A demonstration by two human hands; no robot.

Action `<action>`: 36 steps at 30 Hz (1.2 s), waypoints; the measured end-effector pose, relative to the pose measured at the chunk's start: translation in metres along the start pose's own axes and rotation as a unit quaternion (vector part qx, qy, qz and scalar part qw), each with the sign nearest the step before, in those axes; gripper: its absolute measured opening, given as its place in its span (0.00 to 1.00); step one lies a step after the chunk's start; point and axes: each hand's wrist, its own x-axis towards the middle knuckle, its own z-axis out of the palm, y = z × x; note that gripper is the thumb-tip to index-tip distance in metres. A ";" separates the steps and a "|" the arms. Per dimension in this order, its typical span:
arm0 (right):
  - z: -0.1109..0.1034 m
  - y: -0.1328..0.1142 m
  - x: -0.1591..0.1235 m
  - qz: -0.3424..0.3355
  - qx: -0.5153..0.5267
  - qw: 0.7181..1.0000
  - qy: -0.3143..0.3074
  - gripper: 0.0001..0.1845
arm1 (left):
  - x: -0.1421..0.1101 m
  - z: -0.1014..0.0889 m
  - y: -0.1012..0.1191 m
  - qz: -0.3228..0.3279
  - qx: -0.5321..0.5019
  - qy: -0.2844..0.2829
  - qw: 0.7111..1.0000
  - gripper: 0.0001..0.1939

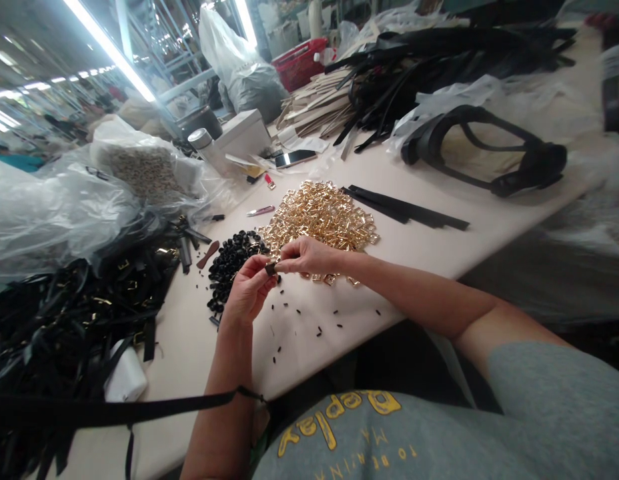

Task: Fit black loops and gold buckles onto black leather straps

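Observation:
My left hand [248, 285] is closed in a pinch around a small dark piece [271, 269], whose exact kind I cannot make out. From the right, my right hand [305, 255] meets it, thumb and fingers pressed together at the piece's edge. Just beyond the hands lies a heap of gold-coloured metal buckles [319, 217]. Beside my left hand spreads a pile of small black loops [232, 263]. Several tiny black bits [319, 331] are scattered on the table nearer to me.
Black straps with gold buckles [104, 300] are heaped at the left, and a black strap [189, 404] crosses near my left forearm. Flat black strips [404, 207], small pink-handled snips [261, 211], a phone [295, 159] and a black headset-like frame [484, 150] lie on the table [369, 327].

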 end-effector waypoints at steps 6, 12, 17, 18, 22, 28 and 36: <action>-0.014 -0.009 0.000 0.066 0.235 0.969 -0.044 0.20 | 0.002 -0.012 0.005 0.013 0.038 0.021 0.999 0.18; -0.017 0.002 0.008 0.060 0.396 0.914 -0.063 0.09 | -0.004 0.000 0.003 -0.030 0.064 -0.015 0.997 0.14; -0.002 0.016 0.012 -0.050 0.189 0.980 0.034 0.06 | -0.002 0.012 -0.004 0.005 0.037 0.040 0.999 0.15; 0.001 0.017 0.012 -0.084 0.131 0.987 0.044 0.06 | 0.000 0.012 -0.006 0.015 0.026 0.056 0.998 0.15; 0.007 0.018 0.011 -0.210 -0.024 0.976 0.055 0.11 | 0.006 0.012 -0.015 0.038 -0.009 0.090 0.995 0.16; 0.008 0.029 0.015 -0.158 0.101 0.982 0.031 0.17 | 0.006 0.017 -0.020 0.023 -0.019 0.087 0.996 0.18; 0.012 0.027 0.014 -0.117 0.124 0.982 0.076 0.20 | 0.006 0.021 -0.031 0.042 0.058 0.095 0.993 0.18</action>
